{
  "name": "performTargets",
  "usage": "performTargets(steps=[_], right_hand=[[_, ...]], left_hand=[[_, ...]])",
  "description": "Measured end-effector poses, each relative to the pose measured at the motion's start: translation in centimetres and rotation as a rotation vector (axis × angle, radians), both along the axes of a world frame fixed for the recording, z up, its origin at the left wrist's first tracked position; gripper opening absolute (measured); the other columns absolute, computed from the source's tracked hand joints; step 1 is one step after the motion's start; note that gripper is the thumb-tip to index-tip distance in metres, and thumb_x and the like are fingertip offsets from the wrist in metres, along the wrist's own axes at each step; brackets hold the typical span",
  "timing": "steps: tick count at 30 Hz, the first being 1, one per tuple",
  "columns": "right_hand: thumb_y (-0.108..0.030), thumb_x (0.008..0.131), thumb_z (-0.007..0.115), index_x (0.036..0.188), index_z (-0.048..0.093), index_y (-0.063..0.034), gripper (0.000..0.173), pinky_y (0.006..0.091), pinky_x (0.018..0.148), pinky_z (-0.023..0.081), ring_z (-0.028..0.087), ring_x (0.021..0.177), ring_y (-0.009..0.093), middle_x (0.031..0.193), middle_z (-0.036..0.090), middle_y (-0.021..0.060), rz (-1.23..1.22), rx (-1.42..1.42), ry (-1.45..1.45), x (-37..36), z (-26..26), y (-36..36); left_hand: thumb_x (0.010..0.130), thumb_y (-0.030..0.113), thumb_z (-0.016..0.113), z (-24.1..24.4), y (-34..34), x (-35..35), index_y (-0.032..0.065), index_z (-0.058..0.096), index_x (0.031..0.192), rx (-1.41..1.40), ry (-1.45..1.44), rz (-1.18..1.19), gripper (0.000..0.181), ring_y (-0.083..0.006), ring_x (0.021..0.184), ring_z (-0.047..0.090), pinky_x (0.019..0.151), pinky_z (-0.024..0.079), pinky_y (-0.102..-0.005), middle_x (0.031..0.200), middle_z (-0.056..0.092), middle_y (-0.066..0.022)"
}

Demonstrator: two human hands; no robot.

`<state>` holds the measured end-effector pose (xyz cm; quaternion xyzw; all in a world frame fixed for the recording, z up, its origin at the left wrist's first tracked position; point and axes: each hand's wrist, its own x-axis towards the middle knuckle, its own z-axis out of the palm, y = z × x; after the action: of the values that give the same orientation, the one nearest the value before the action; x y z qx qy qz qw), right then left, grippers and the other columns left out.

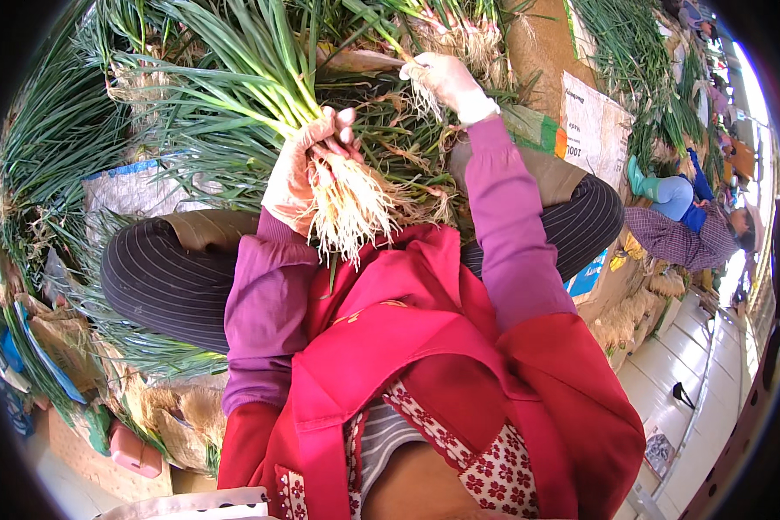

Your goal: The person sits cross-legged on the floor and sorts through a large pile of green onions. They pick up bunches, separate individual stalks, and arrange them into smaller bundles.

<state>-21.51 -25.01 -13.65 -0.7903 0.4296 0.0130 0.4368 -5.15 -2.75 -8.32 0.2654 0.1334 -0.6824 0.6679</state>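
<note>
My left hand [299, 166], in a pale glove with bare fingertips, is wrapped around a bunch of green onions [292, 97]. Their green leaves fan out away from me, and the pale stringy roots [351, 201] hang towards my lap. My right hand [445, 81], also gloved, pinches a single green onion [383, 32] near its root end, apart from the bunch. Its thin roots dangle below my fingers. Between and beyond my hands lies a litter of loose stalks and dry trimmings [390, 130].
Green onions [71, 130] are heaped at the left. More rooted bunches [461, 39] lie ahead. A printed white sack [595, 120] is beside my right knee. Another person [682, 221] sits at the right. A pink container [135, 450] stands at lower left.
</note>
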Motion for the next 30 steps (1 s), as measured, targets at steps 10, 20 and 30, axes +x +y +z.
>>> performTargets(steps=[10,20,30], right_hand=[[-0.024,0.090,0.056,0.101,0.064,-0.0047,0.023,0.0305,0.072,0.049,0.062,0.076,0.018,0.086,0.066,0.0099,0.187,0.351,-0.308,-2.1,1.4,12.2],[-0.032,0.096,0.049,0.084,0.062,-0.0073,0.031,0.0299,0.053,0.049,0.051,0.050,0.013,0.061,0.055,0.0016,-0.564,0.378,-0.396,5.9,-1.2,12.1],[-0.008,0.092,0.047,0.126,0.049,-0.0044,0.033,0.0296,0.079,0.050,0.061,0.094,0.017,0.103,0.063,0.0093,-0.162,0.811,-0.647,5.9,-2.4,10.7]], left_hand=[[0.085,0.012,0.060,-1.8,1.6,-1.4,0.0024,0.055,0.096,0.030,0.052,-0.047,0.015,-0.0250,0.085,0.064,0.080,0.054,-0.0384,0.089,0.065,-0.0109],[0.082,0.012,0.060,-1.9,2.2,-1.0,0.0026,0.055,0.089,0.064,-0.077,-0.173,0.013,-0.0210,0.072,0.061,0.071,0.054,-0.0323,0.078,0.060,-0.0079],[0.086,0.015,0.060,-1.9,2.8,-0.4,0.0028,0.052,0.115,-0.191,0.005,-0.201,0.033,-0.0175,0.079,0.058,0.077,0.052,-0.0307,0.087,0.058,-0.0065]])
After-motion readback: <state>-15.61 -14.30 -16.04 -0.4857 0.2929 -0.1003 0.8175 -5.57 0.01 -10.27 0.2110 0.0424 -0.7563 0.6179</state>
